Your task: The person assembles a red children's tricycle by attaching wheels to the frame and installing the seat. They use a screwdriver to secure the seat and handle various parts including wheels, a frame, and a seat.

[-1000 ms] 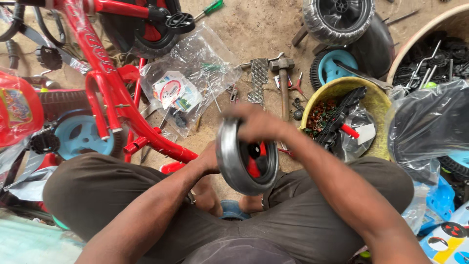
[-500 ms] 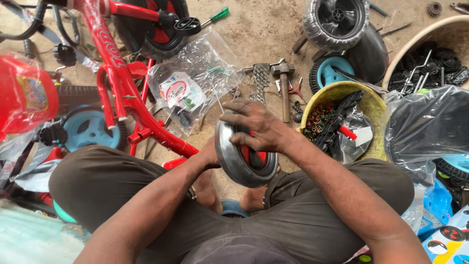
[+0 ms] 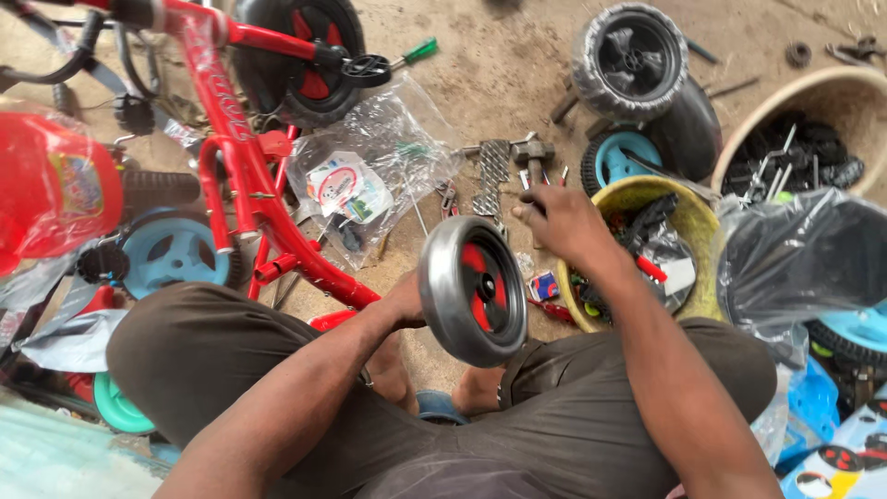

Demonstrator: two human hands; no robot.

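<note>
Gripped from behind by the left hand (image 3: 404, 303), fingers wrapped out of sight around the far side: a small grey-tyred training wheel with a red hub (image 3: 473, 291), kept upright on edge above the lap. Half a second earlier clasped by both hands; now carried by the left alone.

Lifted off the training wheel and reached up and to the right of it: the right hand (image 3: 559, 222), knuckles up, fingers loosely curled and spread a little, holding nothing that showed. Hovered over the scatter of small tools just beyond the training wheel; could not tell whether touching any of them. So no longer working on the training wheel itself, but steadying it one-handed while going among the loose parts.

Right of the training wheel, just beside the right hand: a yellow bowl (image 3: 647, 191) crammed with small hardware. Farther right of the training wheel: a crumpled black plastic bag (image 3: 804, 254), and above that a beige tub (image 3: 767, 102) of metal pieces. Straight beyond the training wheel: a hammer (image 3: 533, 152) lying on the dirt floor (image 3: 517, 55), and well past it a black wheel wrapped in clear film (image 3: 633, 60). Up and left of the training wheel: a clear plastic bag (image 3: 370, 176) with printed cards inside. Left of the training wheel: the red frame of a child's bicycle (image 3: 240, 176), with a blue-hubbed wheel (image 3: 176, 251) beside it.
</note>
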